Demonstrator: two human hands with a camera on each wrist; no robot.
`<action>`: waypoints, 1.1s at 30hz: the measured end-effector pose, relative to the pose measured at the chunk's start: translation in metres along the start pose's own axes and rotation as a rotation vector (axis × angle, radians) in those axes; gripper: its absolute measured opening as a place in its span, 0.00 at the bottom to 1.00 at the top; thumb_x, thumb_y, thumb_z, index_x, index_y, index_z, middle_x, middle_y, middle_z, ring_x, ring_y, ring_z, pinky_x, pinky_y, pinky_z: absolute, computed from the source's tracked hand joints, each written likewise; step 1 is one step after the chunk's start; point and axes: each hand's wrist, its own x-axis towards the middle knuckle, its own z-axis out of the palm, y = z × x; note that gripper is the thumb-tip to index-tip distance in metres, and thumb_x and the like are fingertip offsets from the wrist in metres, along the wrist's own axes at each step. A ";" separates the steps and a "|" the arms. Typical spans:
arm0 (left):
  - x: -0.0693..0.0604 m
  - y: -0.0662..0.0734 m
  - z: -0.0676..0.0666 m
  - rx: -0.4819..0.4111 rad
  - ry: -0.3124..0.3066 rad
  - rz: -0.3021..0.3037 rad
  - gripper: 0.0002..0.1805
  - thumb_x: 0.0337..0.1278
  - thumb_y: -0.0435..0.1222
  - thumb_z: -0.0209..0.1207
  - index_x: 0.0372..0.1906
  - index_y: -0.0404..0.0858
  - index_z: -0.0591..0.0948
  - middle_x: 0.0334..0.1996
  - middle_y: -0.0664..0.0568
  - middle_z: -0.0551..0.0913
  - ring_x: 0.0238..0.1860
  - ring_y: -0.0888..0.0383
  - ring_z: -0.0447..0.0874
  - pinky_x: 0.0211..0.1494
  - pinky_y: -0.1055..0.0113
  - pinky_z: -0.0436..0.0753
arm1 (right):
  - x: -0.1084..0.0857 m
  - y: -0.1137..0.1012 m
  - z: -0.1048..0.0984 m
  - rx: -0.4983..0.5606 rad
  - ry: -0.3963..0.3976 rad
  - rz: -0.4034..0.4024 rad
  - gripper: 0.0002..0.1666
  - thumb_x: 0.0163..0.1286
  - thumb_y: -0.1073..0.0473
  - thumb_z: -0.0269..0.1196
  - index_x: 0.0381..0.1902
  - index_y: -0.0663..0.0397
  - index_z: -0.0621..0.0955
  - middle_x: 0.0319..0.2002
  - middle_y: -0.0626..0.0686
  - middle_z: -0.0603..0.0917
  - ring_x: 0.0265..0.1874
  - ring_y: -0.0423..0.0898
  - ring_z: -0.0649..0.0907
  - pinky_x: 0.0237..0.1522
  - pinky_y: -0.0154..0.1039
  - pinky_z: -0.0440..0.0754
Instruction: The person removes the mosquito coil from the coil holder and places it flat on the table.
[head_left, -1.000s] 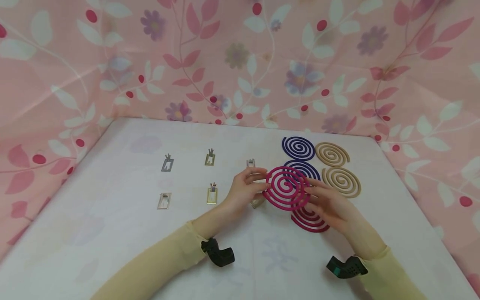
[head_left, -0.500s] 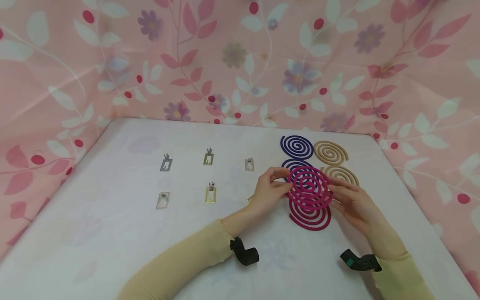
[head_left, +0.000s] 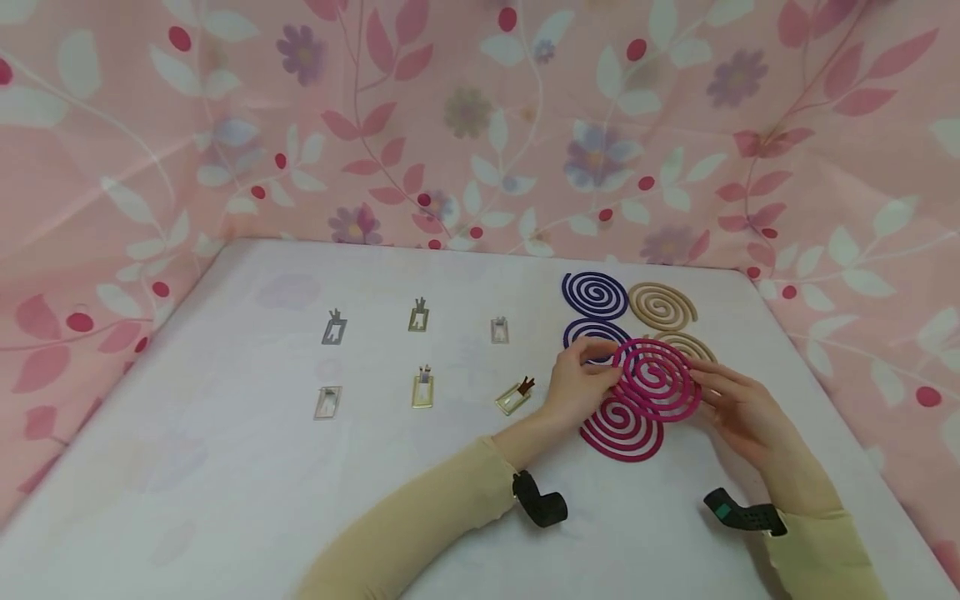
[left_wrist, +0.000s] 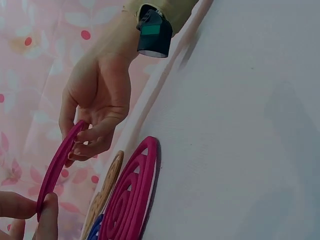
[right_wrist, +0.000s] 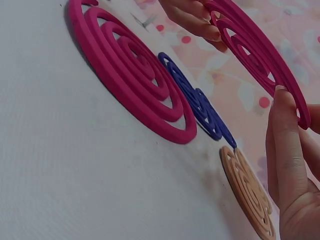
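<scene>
Between my two hands is a pink spiral mosquito coil, raised and tilted above the table. My left hand pinches its left rim between thumb and fingers. At the opposite rim, my right hand pinches it too; the right wrist view shows the right fingers on the coil's edge. Below the held coil, a second pink coil lies flat on the white cloth, partly covered from the head camera. Behind lie two blue coils and two tan coils, the nearer ones partly hidden.
Left of the coils, several small metal frame-shaped pieces lie in two rows, among them a silver one and a gold one. A tilted gold piece lies close to my left wrist. Pink floral cloth hangs behind the table.
Both hands have carried the held pink coil to the right, past the blue coils and over the second pink coil. The tilted gold piece, earlier behind the left hand, now shows.
</scene>
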 end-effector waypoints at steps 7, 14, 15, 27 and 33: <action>0.001 -0.003 0.020 -0.086 0.047 -0.072 0.13 0.59 0.25 0.64 0.47 0.40 0.82 0.45 0.51 0.84 0.37 0.61 0.85 0.41 0.64 0.88 | -0.002 -0.004 -0.015 0.010 0.063 0.021 0.15 0.77 0.60 0.55 0.51 0.47 0.87 0.48 0.40 0.84 0.45 0.39 0.83 0.47 0.31 0.85; -0.004 -0.006 0.031 -0.138 0.049 -0.114 0.13 0.58 0.24 0.64 0.45 0.41 0.82 0.44 0.52 0.85 0.35 0.62 0.85 0.39 0.65 0.88 | -0.004 -0.007 -0.029 -0.130 0.085 0.015 0.14 0.77 0.58 0.56 0.50 0.45 0.88 0.47 0.37 0.85 0.44 0.36 0.84 0.45 0.30 0.85; -0.004 -0.006 0.032 -0.133 0.046 -0.117 0.13 0.58 0.25 0.65 0.45 0.41 0.82 0.43 0.52 0.85 0.35 0.63 0.85 0.38 0.66 0.87 | -0.004 -0.008 -0.031 -0.154 0.085 0.011 0.14 0.77 0.58 0.56 0.50 0.44 0.88 0.47 0.37 0.85 0.44 0.36 0.84 0.45 0.30 0.85; -0.010 -0.012 0.032 -0.110 -0.079 -0.149 0.19 0.53 0.21 0.65 0.48 0.42 0.83 0.45 0.55 0.87 0.41 0.61 0.87 0.45 0.69 0.86 | -0.002 -0.006 -0.050 -0.322 0.090 -0.062 0.16 0.77 0.61 0.56 0.55 0.45 0.85 0.46 0.36 0.87 0.42 0.34 0.86 0.43 0.26 0.84; -0.012 -0.016 0.039 -0.083 -0.140 -0.169 0.21 0.53 0.21 0.64 0.49 0.43 0.82 0.47 0.56 0.86 0.44 0.62 0.86 0.49 0.70 0.86 | -0.006 -0.009 -0.064 -0.423 0.155 -0.037 0.16 0.75 0.58 0.59 0.57 0.41 0.84 0.45 0.32 0.85 0.41 0.31 0.84 0.40 0.25 0.84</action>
